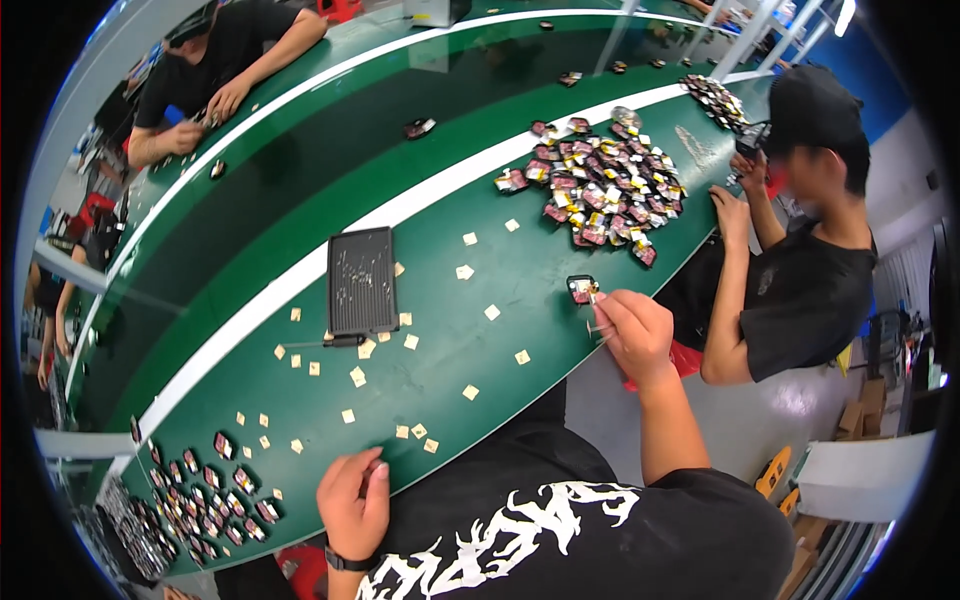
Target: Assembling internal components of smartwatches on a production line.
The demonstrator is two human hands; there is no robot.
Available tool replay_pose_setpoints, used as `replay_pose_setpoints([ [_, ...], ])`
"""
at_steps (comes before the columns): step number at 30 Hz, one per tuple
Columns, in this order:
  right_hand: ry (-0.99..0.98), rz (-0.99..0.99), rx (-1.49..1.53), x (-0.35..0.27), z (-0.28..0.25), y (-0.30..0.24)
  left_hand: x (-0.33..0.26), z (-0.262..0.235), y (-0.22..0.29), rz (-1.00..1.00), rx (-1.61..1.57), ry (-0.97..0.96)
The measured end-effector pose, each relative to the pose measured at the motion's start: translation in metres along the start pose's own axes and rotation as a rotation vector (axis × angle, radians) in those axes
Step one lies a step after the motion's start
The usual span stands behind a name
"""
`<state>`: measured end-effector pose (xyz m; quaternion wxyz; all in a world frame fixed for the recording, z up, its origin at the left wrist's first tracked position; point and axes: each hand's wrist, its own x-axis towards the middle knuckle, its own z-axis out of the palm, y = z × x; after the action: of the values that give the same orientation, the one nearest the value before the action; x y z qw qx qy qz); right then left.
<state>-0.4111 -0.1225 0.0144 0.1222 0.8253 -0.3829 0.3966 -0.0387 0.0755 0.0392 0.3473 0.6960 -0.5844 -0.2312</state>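
Over the near edge of the green table, my right hand point(637, 330) pinches a small black-edged part point(582, 290) with pink, white and yellow on its face. A thin light-coloured piece pokes out beneath those fingers; its kind is too small to tell. My left hand point(355, 503) is by the table edge, fingers curled in and thumb against them. A small dark spot shows at its fingertips, and I cannot make out what it is. Pale square pieces point(402, 432) lie scattered between and beyond my hands.
A black ridged tray point(345, 320) with tiny bits stands mid-table. Similar parts form a large pile point(608, 185) at the far right and a spread group point(205, 500) at the left. A dark conveyor belt point(300, 170) runs behind a white strip. One co-worker point(800, 270) sits right, another point(215, 80) opposite.
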Motion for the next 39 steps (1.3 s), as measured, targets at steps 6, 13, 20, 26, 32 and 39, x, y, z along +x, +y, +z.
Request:
replay_pose_setpoints([
  [6, -0.02, -0.158, 0.395, 0.03, 0.014, -0.067, 0.043, 0.038, 0.015, -0.407, -1.163, -0.451],
  [13, -0.283, -0.283, 0.732, 0.042, 0.057, -0.12, 0.046, 0.053, 0.008, -0.392, -1.175, -0.262],
  [20, -0.696, 0.414, 0.998, 0.051, 0.055, -0.134, 0.033, 0.044, 0.005, -0.336, -0.959, -0.07],
  [26, -0.825, 0.558, 0.971, 0.05, 0.06, -0.143, 0.034, 0.043, 0.003, -0.387, -0.923, -0.077],
  [32, -1.009, 0.866, 1.238, 0.051, 0.054, -0.155, 0.031, 0.033, -0.008, -0.436, -1.083, -0.096],
  [39, -1.081, 0.986, 1.406, 0.052, 0.04, -0.177, 0.029, 0.02, -0.011, -0.553, -1.412, -0.134],
])
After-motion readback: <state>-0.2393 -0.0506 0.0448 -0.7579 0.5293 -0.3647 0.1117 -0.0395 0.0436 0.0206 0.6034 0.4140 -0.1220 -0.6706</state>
